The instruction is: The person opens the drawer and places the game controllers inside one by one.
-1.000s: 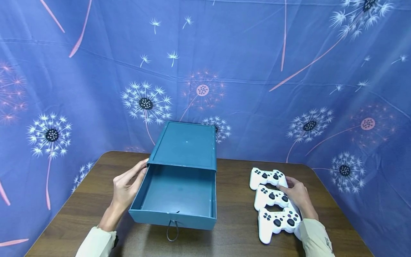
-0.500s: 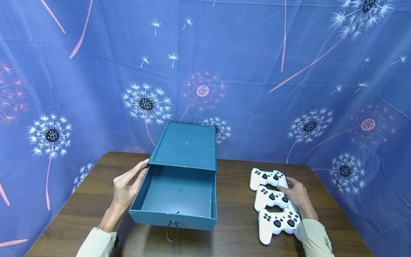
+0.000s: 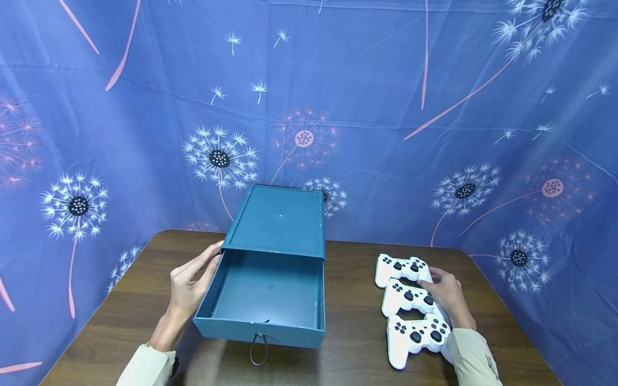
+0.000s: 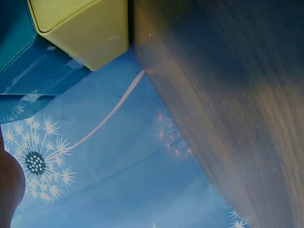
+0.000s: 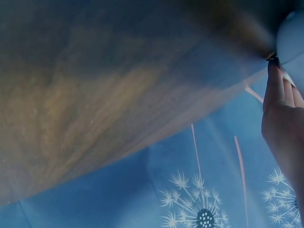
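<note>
A teal drawer box [image 3: 285, 220] stands on the table with its drawer [image 3: 260, 331] pulled out toward me; inside, the drawer is bare. My left hand [image 3: 187, 284] touches the box's left side with fairly straight fingers, near where drawer and casing meet. To the right lie three white game controllers in a column: a far one [image 3: 381, 274], a middle one [image 3: 390, 304] and a near one [image 3: 397, 348]. With thumb and fingers, my right hand [image 3: 449, 297] pinches the right handle of the far controller. In the right wrist view, its fingers [image 5: 275, 88] meet a rounded white surface.
The brown wooden table [image 3: 354, 305] ends at a blue dandelion-print cloth [image 3: 372, 161] hanging behind and around it. A thin loop pull [image 3: 259, 351] hangs from the drawer front. A yellow box-like thing [image 4: 90, 35] sits beside the teal one in the left wrist view.
Both hands, the drawer box and the controllers keep their places. Only the head view tilts very slightly.
</note>
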Motion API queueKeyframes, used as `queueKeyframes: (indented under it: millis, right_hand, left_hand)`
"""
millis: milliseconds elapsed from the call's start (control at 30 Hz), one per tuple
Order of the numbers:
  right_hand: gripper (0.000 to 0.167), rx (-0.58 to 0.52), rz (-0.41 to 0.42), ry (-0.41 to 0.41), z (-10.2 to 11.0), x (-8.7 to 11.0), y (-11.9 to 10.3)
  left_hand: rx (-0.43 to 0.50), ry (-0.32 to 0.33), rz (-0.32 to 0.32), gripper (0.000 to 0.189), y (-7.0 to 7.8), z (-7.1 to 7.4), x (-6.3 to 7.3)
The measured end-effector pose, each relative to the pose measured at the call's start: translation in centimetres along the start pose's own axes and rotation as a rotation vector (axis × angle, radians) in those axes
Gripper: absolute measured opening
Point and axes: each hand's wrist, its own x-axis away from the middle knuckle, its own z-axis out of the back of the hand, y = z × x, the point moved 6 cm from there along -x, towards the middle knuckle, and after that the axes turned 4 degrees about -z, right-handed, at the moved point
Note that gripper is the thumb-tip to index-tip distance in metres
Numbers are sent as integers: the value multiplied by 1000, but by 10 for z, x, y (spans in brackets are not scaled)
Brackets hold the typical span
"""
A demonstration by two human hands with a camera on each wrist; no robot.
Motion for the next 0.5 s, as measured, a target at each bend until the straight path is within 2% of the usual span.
queueKeyframes:
  millis: [267, 500]
  right_hand:
    - [62, 18, 67, 45, 2, 2, -1]
    - [62, 17, 123, 115, 6, 5, -4]
  left_hand:
    - [0, -6, 14, 29, 1, 0, 0]
    - [0, 0, 17, 28, 1, 0, 0]
